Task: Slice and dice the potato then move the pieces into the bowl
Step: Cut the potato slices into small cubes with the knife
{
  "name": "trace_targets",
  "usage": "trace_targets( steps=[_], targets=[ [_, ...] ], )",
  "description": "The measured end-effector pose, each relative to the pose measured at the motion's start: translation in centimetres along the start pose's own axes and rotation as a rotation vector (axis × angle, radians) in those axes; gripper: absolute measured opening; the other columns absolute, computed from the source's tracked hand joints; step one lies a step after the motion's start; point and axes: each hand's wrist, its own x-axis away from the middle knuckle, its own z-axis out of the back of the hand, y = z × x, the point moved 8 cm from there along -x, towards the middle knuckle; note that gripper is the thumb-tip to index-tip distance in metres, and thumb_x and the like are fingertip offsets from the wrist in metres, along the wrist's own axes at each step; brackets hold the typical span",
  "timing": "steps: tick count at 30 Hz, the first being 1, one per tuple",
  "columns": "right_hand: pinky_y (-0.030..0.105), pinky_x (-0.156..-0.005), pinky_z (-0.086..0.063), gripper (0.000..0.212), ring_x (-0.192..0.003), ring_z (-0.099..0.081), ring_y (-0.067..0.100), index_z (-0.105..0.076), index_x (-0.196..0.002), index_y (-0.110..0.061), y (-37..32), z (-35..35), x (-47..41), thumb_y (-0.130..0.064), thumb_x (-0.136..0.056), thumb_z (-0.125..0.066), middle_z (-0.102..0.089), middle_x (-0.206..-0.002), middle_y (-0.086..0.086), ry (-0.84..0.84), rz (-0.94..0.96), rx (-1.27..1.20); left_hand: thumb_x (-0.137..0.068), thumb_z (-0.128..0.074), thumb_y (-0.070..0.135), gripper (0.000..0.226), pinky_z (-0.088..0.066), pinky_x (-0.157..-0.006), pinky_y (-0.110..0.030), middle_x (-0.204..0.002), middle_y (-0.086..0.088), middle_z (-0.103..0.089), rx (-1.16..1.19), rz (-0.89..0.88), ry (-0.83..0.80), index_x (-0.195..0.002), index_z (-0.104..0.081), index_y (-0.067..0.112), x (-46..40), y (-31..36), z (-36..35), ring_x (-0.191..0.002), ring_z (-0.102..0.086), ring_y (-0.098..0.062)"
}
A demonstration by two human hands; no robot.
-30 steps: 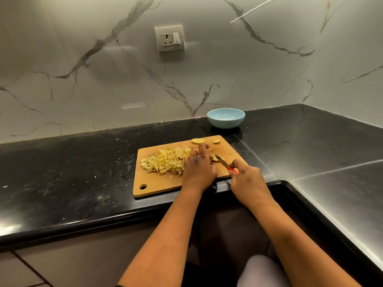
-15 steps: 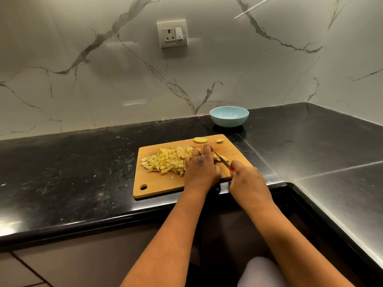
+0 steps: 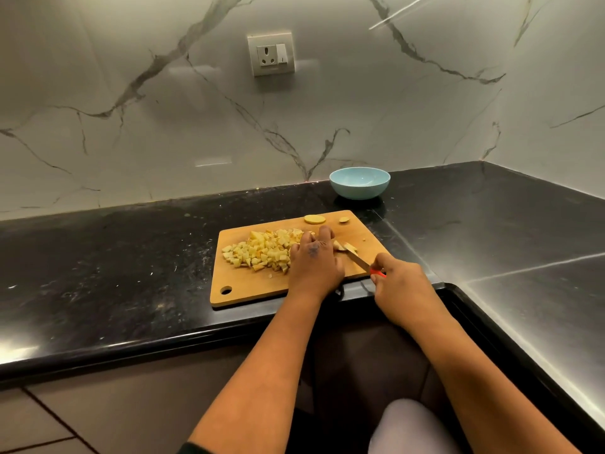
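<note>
A wooden cutting board point(image 3: 248, 286) lies on the black counter. A heap of diced potato point(image 3: 258, 252) covers its left middle. My left hand point(image 3: 314, 260) lies over the heap's right edge, fingertips on a potato piece point(image 3: 342, 246) that is mostly hidden. My right hand point(image 3: 399, 286) grips a red-handled knife point(image 3: 360, 261), blade pointing up-left onto that piece. A round potato slice point(image 3: 315, 219) and a small end piece point(image 3: 343, 219) lie at the board's far edge. The light blue bowl point(image 3: 359, 183) stands empty behind the board.
The black counter point(image 3: 114, 273) turns a corner and runs along the right side. A marble wall with a socket point(image 3: 271, 54) rises behind. The counter's front edge is just below the board.
The knife blade has shifted slightly on the potato piece and my right hand has moved a little right. The view has drifted; the heap and bowl stay put.
</note>
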Motion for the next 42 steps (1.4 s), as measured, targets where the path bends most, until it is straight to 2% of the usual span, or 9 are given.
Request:
trace_targets(
  steps=[3, 9, 14, 21, 24, 27, 32, 39, 42],
  targets=[
    [0.018, -0.047, -0.035, 0.007, -0.062, -0.052, 0.01, -0.061, -0.1, -0.023, 0.9, 1.3, 0.0, -0.022, -0.096, -0.057, -0.056, -0.08, 0.001, 0.014, -0.027, -0.144, -0.086, -0.054, 0.025, 0.04, -0.038, -0.097, -0.04, -0.114, 0.0, -0.061, 0.078, 0.023, -0.003, -0.125, -0.047, 0.024, 0.1, 0.0, 0.5, -0.116, -0.046, -0.021],
    [0.025, -0.046, -0.035, 0.009, -0.053, -0.04, 0.012, -0.064, -0.102, -0.017, 2.9, -0.1, -1.8, -0.022, -0.094, -0.063, -0.054, -0.068, 0.007, -0.178, -0.286, -0.714, -0.085, -0.064, 0.032, 0.034, -0.042, -0.09, -0.034, -0.109, 0.003, -0.062, 0.171, 0.051, 0.01, -0.117, -0.055, 0.025, 0.2, 0.2, 1.3, -0.111, -0.047, -0.019],
    [0.018, -0.037, -0.028, 0.016, -0.044, -0.033, 0.008, -0.062, -0.107, -0.009, 3.2, -1.2, -3.5, -0.018, -0.095, -0.061, -0.05, -0.065, 0.006, -0.184, -0.34, -1.028, -0.081, -0.075, 0.046, 0.058, -0.04, -0.102, -0.034, -0.132, -0.003, -0.057, 0.133, 0.021, -0.096, -0.13, -0.058, 0.02, -0.4, 1.5, 1.1, -0.126, -0.044, -0.021],
    [0.027, -0.054, -0.044, 0.009, -0.059, -0.053, 0.012, -0.063, -0.103, -0.027, 3.7, -0.1, -4.3, -0.026, -0.097, -0.057, -0.061, -0.067, 0.001, 0.112, -0.059, -0.751, -0.091, -0.068, 0.034, 0.043, -0.041, -0.1, -0.029, -0.131, -0.006, -0.06, 0.11, 0.101, -0.15, -0.129, -0.062, 0.016, -1.6, 1.7, 0.4, -0.123, -0.05, -0.02],
    [0.027, -0.054, -0.046, 0.011, -0.059, -0.055, 0.013, -0.063, -0.106, -0.026, 3.7, 0.3, -4.2, -0.026, -0.097, -0.057, -0.063, -0.066, 0.001, 0.187, 0.033, -0.692, -0.09, -0.066, 0.043, 0.05, -0.042, -0.1, -0.032, -0.132, -0.008, -0.058, 0.068, 0.128, -0.165, -0.13, -0.06, 0.014, -1.8, 2.1, -0.2, -0.125, -0.049, -0.023],
    [0.027, -0.052, -0.046, 0.01, -0.056, -0.054, 0.012, -0.062, -0.104, -0.028, 3.5, 0.2, -4.3, -0.026, -0.096, -0.057, -0.063, -0.065, 0.003, 0.203, 0.085, -0.652, -0.089, -0.059, 0.057, 0.058, -0.043, -0.098, -0.036, -0.126, -0.012, -0.059, -0.051, 0.127, -0.144, -0.122, -0.061, 0.009, -2.0, 3.0, -0.8, -0.12, -0.049, -0.027],
    [0.025, -0.055, -0.047, 0.009, -0.058, -0.056, 0.009, -0.063, -0.103, -0.027, 3.8, -0.1, -4.7, -0.025, -0.096, -0.057, -0.063, -0.065, -0.002, 0.178, 0.059, -0.671, -0.1, -0.049, 0.036, 0.04, -0.039, -0.102, -0.035, -0.126, -0.014, -0.059, -0.151, 0.085, -0.136, -0.122, -0.061, 0.005, -2.5, 4.1, -1.3, -0.119, -0.05, -0.027],
    [0.02, -0.052, -0.043, 0.006, -0.056, -0.052, 0.008, -0.061, -0.098, -0.031, 3.5, -0.2, -4.8, -0.027, -0.097, -0.056, -0.062, -0.065, -0.001, 0.14, 0.052, -0.626, -0.097, -0.056, 0.011, 0.03, -0.038, -0.105, -0.026, -0.129, 0.001, -0.063, 0.169, 0.039, -0.362, -0.122, -0.068, 0.02, -3.0, 1.9, -0.8, -0.123, -0.053, -0.016],
    [0.021, -0.051, -0.042, 0.005, -0.056, -0.051, 0.011, -0.061, -0.098, -0.03, 3.3, -0.1, -4.9, -0.027, -0.097, -0.056, -0.061, -0.064, -0.003, 0.136, 0.051, -0.565, -0.093, -0.066, 0.018, 0.031, -0.039, -0.1, -0.023, -0.13, 0.002, -0.063, 0.241, 0.047, -0.377, -0.124, -0.068, 0.024, -3.1, 0.8, 0.1, -0.121, -0.054, -0.014]
  ],
)
